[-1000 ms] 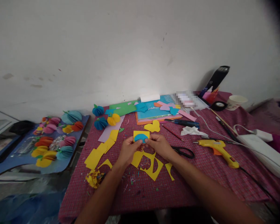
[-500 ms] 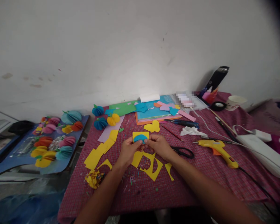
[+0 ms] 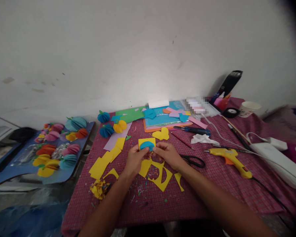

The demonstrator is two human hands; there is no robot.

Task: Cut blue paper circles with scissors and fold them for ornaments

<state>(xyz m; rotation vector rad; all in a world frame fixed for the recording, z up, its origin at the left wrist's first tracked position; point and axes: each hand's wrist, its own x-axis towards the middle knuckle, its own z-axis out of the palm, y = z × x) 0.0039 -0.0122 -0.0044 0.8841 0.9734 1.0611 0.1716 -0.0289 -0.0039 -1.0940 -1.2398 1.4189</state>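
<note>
Left hand [image 3: 135,159] and right hand [image 3: 168,154] raised together over the bench [image 3: 212,184], just behind the yellow scraps [image 3: 160,176]. Between them a yellow square [image 3: 147,142] with a blue disc [image 3: 146,146] laid on its near face. Left fingers [image 3: 143,150] pinched shut on the lower left edge of the square and disc, thumb on top. Right fingers [image 3: 156,149] pinched shut on the lower right edge, thumb tip touching the disc. Both grips narrow, closed on the paper, no gap showing. Square held nearly upright, lifted clear of the bench.

Just behind the square: a yellow heart [image 3: 161,134]. Right of the right hand, near it: scissors [image 3: 194,160]. Farther right of the scissors: a yellow glue gun [image 3: 233,157], its cord trailing toward the near edge. Behind the heart: a stack of coloured sheets [image 3: 162,120] and a blue knife [image 3: 193,130]. Left of the left hand: more yellow squares [image 3: 106,159] and a crumpled yellow wad [image 3: 100,188]. Behind those squares: paper balls [image 3: 112,126], blue and yellow. Left of the bench, well apart: a blue board [image 3: 27,169] carrying many more paper balls.
</note>
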